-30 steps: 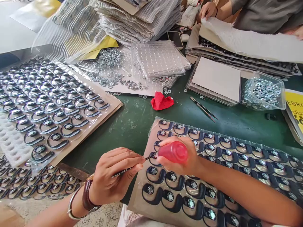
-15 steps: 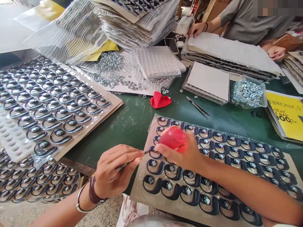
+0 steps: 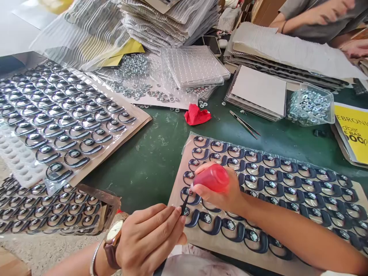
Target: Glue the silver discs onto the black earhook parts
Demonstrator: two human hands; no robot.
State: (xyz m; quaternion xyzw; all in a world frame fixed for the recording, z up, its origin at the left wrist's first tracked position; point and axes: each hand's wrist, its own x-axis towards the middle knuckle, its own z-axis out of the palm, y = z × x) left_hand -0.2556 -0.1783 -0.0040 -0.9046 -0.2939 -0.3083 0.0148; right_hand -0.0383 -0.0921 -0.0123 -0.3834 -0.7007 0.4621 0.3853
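My left hand [image 3: 155, 235] is closed on a slim dark tool [image 3: 185, 203], whose tip points at a part on the near sheet. My right hand [image 3: 224, 195] is wrapped round a translucent red bottle [image 3: 212, 178], tilted with its nozzle down to the left. Nozzle and tool tip are close together over the sheet's left side. The sheet [image 3: 198, 239] is brown backing under clear film, with rows of dark curved parts bearing round metal pieces.
A similar sheet [image 3: 138, 126] lies left. Tweezers [image 3: 245, 124], a crumpled red piece [image 3: 197, 115] and a tub of washers [image 3: 310, 105] lie beyond. Stacked sheets stand at the back; another person's hand [image 3: 330, 11] is raised at upper right.
My left hand has moved down and right, and its tool now points up into the sheet. The red bottle has shifted slightly down. The other person's hand has lifted off the stack.
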